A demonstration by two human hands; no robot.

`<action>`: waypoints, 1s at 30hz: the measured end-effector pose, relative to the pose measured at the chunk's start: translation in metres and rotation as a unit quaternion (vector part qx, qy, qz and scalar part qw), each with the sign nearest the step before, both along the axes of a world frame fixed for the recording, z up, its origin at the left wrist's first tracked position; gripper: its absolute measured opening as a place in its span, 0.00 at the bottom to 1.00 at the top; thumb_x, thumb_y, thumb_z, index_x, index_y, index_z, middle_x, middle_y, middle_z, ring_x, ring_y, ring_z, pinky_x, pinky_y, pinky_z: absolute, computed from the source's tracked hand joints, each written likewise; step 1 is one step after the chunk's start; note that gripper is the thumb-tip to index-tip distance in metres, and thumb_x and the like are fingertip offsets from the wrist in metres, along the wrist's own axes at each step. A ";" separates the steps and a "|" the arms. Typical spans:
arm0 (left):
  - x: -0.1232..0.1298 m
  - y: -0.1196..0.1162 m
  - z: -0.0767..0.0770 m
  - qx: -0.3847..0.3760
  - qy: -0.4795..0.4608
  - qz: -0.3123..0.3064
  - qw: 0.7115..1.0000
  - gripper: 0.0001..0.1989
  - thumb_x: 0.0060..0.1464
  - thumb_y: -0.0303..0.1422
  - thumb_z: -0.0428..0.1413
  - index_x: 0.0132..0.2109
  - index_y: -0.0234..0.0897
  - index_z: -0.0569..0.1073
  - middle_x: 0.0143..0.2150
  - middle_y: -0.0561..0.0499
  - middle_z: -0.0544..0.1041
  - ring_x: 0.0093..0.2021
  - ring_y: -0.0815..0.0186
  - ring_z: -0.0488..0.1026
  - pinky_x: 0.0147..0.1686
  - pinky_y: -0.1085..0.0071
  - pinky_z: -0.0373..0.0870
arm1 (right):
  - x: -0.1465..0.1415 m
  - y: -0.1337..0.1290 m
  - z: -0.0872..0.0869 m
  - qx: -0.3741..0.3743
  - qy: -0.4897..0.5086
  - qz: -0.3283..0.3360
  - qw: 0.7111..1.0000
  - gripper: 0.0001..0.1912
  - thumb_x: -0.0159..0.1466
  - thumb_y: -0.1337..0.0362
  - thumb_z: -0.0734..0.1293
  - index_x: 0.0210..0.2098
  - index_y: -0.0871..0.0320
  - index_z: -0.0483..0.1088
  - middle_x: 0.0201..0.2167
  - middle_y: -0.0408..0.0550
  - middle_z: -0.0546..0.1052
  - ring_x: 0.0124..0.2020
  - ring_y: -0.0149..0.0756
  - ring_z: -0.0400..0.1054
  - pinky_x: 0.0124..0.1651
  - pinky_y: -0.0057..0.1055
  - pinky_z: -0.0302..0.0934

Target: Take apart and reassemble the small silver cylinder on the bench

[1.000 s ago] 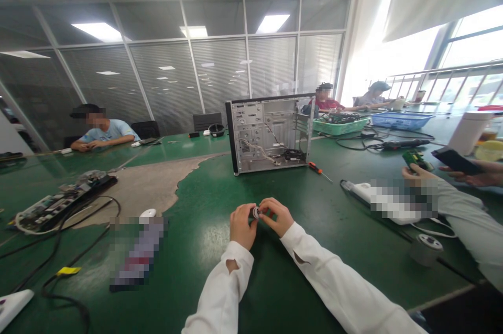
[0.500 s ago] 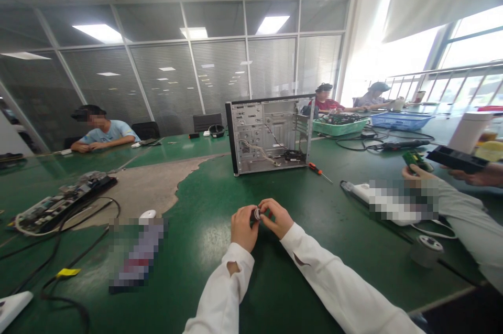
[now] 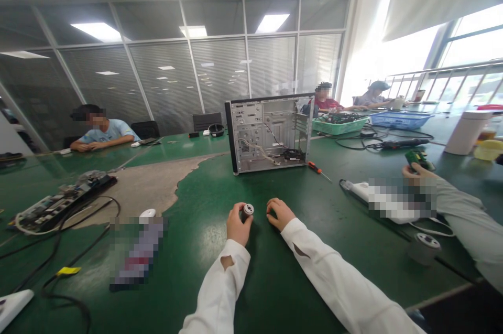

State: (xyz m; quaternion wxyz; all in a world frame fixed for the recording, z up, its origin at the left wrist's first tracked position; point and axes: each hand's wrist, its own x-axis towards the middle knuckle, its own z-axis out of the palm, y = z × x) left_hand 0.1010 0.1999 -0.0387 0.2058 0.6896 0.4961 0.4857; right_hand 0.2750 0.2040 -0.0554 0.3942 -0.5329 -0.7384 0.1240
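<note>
My left hand (image 3: 237, 225) is closed around a small dark cylinder (image 3: 247, 211), whose pale round top with dark holes faces up. Thumb and fingers grip its sides just above or on the green table (image 3: 220, 281); I cannot tell whether it touches. A short gap to the right, my right hand (image 3: 280, 213) is curled, its fingertips bent toward the thumb. Whatever those fingers hold, if anything, is too small to make out. Beyond both hands stands an open computer case (image 3: 271, 135) with loose wires inside. An orange-handled screwdriver (image 3: 319, 171) lies beside its right corner.
At left lie a circuit board assembly (image 3: 66, 200), black cables and a white mouse (image 3: 148, 214). To the right are a white power strip (image 3: 373, 200), a grey cylindrical socket (image 3: 424, 248) and a co-worker's hand (image 3: 418, 174) with a green circuit board. Green (image 3: 341, 127) and blue baskets (image 3: 401, 120) stand farther back.
My right hand has come off the cylinder and moved slightly right. My left hand now holds the cylinder alone, with its top upward. At right, the co-worker's black block has left view.
</note>
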 end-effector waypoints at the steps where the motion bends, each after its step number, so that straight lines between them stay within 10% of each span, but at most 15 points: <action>1: 0.000 0.002 -0.001 -0.014 -0.019 -0.003 1.000 0.15 0.39 0.26 0.54 0.39 0.39 0.66 0.37 0.50 0.72 0.39 0.65 0.68 0.41 0.67 0.60 | 0.000 0.001 -0.002 -0.014 0.013 -0.004 1.000 0.05 0.46 0.72 0.62 0.23 0.58 0.63 0.36 0.48 0.67 0.41 0.37 0.59 0.46 0.39 0.53; 17: 0.001 0.016 -0.014 -0.130 -0.164 -0.007 0.978 0.24 0.32 0.13 0.44 0.39 0.35 0.66 0.39 0.49 0.72 0.38 0.68 0.69 0.39 0.73 0.64 | 0.029 0.041 -0.031 -0.113 0.286 -0.130 0.943 0.12 0.45 0.68 0.59 0.30 0.59 0.65 0.30 0.46 0.73 0.29 0.33 0.68 0.28 0.29 0.65; 30: 0.000 0.017 -0.012 -0.140 -0.214 -0.001 0.967 0.25 0.31 0.10 0.41 0.35 0.34 0.67 0.35 0.50 0.73 0.35 0.71 0.70 0.40 0.72 0.65 | 0.020 0.030 -0.023 -0.086 0.275 -0.140 0.947 0.11 0.43 0.68 0.60 0.28 0.57 0.66 0.29 0.43 0.73 0.30 0.32 0.68 0.33 0.31 0.64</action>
